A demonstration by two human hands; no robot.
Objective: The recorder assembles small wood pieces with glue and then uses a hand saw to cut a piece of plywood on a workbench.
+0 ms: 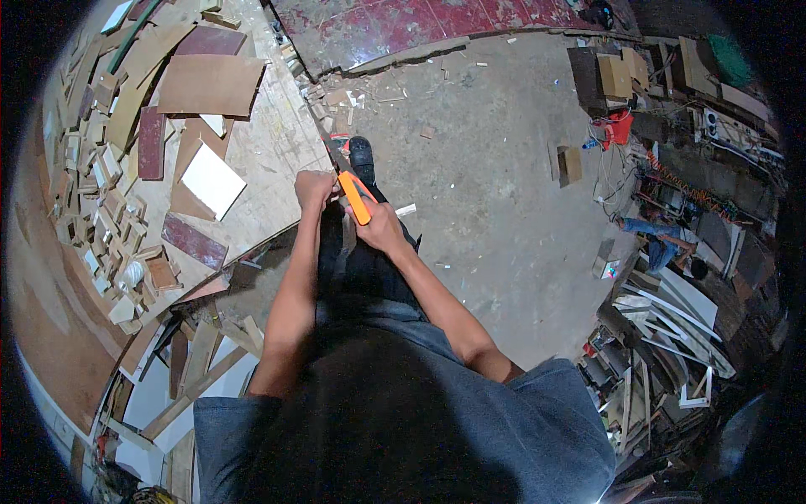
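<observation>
My right hand [379,225] is wrapped round the grip of an orange-handled tool [356,198]. A dark, narrow part, like a saw blade, runs forward from it along the table's corner; its full shape is hard to make out. Closed in a fist, my left hand [313,191] sits at the right edge of the wooden worktable [273,172], just left of the tool. Whatever its fingers grip is hidden. On the table near that hand lie a white rectangular board [213,181] and a dark red board [195,240].
A brown panel [210,85] and many wood offcuts [109,223] cover the table's left side. My shoe [361,161] stands on the concrete floor [504,210], among scattered scraps. Cables, a red object [620,128] and white strips [672,319] lie to the right.
</observation>
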